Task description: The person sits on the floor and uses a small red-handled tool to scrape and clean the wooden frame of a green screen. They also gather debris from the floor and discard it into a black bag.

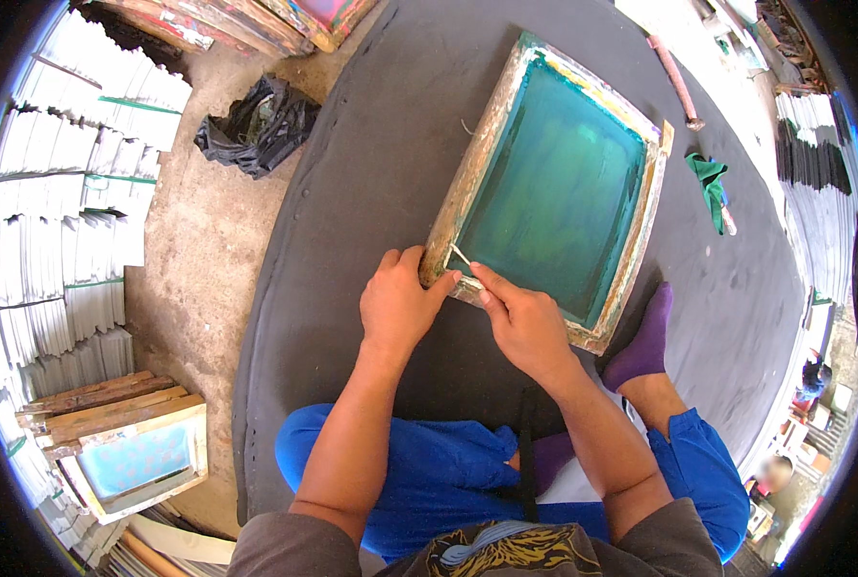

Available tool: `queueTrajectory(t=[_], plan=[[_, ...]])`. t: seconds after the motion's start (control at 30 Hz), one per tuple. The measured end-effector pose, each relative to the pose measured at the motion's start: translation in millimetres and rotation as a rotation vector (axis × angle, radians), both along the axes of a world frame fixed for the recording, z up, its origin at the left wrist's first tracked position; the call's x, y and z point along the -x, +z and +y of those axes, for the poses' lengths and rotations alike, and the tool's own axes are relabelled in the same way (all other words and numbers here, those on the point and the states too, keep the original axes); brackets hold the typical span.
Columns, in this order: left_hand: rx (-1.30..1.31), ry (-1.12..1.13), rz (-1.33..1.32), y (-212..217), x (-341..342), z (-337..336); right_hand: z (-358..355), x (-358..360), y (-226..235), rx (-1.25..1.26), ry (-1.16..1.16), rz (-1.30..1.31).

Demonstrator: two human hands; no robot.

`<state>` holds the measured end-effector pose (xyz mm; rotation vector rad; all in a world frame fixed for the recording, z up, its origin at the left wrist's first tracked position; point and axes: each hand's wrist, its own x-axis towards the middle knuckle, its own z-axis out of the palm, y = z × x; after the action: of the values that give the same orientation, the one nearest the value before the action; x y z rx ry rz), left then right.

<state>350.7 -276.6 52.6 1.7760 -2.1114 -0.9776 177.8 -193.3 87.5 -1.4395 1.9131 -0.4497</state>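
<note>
Bare dark mat (352,192) is left open left of the screen frame (554,183); the right is crowded by a green cloth (710,183).

Bright, even daylight fills the scene, strongest at the far right, where the pale ground is washed out. Shadows are soft and short; the dark surface (352,173) shows no glare. The centre is sharp. Straight edges bow toward the round black rim, and the stacked paper (63,192) at left smears slightly.
</note>
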Motion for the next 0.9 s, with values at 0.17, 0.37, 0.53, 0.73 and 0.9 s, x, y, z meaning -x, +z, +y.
queueTrajectory(t=[0.17, 0.37, 0.53, 0.73, 0.9], plan=[[-0.079, -0.005, 0.013, -1.5, 3.7, -0.1, -2.8, 0.4, 2.9, -0.029, 0.033, 0.087], [-0.036, -0.026, 0.066, -15.5, 0.3, 1.6, -12.1, -5.5, 19.5, -0.118, 0.073, 0.234], [-0.065, -0.032, 0.062, -12.5, 0.8, -0.4, -19.6, -2.5, 25.6, -0.160, 0.093, 0.226], [-0.061, -0.013, 0.077, -15.0, 0.7, 0.2, -18.6, -5.3, 25.4, -0.139, 0.079, 0.231], [-0.046, -0.006, 0.112, -13.5, 0.8, 1.5, -21.2, -12.2, 31.6, -0.166, 0.109, 0.318]])
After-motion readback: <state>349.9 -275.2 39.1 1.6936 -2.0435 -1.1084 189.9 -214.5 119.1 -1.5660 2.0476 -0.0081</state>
